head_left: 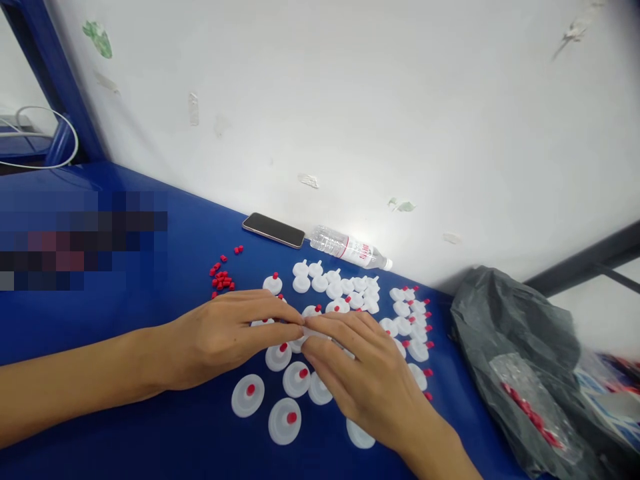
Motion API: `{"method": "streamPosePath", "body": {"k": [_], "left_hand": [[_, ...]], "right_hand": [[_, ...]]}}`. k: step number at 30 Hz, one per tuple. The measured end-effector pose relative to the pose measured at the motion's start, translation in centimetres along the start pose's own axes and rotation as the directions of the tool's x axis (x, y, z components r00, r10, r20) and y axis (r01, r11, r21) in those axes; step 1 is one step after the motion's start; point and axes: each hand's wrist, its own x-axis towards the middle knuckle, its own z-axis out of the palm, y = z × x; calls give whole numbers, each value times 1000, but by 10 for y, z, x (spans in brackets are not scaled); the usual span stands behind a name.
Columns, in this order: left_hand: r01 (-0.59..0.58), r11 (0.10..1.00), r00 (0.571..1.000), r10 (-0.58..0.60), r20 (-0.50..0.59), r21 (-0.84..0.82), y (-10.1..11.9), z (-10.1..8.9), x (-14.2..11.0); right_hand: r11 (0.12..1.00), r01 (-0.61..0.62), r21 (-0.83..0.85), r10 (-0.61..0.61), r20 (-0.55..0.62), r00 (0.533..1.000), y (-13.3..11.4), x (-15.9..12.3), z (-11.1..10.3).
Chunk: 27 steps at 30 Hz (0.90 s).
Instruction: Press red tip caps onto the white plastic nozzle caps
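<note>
My left hand and my right hand meet fingertip to fingertip over the blue table. My left fingers are pressed together, and whatever they pinch is hidden. Between the thumb and fingers of my right hand shows the pale edge of what looks like a white spouted lid, mostly covered. Below the hands lie round white lids with red caps on their spouts, such as one lid and another lid. Beyond them sits a cluster of white lids with bare spouts. Loose red caps lie in a small heap past my left hand.
Rows of red-capped lids lie right of my right hand. A phone and a clear plastic bottle rest along the white wall. A dark plastic bag stands at the right, with a clear bag of red caps on it.
</note>
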Motion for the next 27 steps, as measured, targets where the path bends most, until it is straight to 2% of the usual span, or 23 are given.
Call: {"method": "streamPosePath", "body": {"k": [4,7,13,18,24,27], "left_hand": [[9,1000,1000,-9,17,15,2,-1,3],[26,1000,1000,-26,17,-6,2,-1,5],[56,994,997,-60,-40,-90,4,0,5],[21,999,1000,-21,0,-41,8,-2,4],[-45,998,999,44,-18,-45,10,-4,5],[-26,995,999,24,-26,-98,10,-4,7]], "right_hand": [[999,24,-23,-24,-17,1000,0,-1,-1],[999,-5,-39,5,-21,1000,0,-4,-2],[996,-37,-85,35,-28,999,0,-9,-4],[998,-6,-59,2,-64,998,-1,-4,-4],[999,16,-48,-22,-118,993,2,-1,-4],[998,21,-51,-28,-141,990,3,-1,-5]]}}
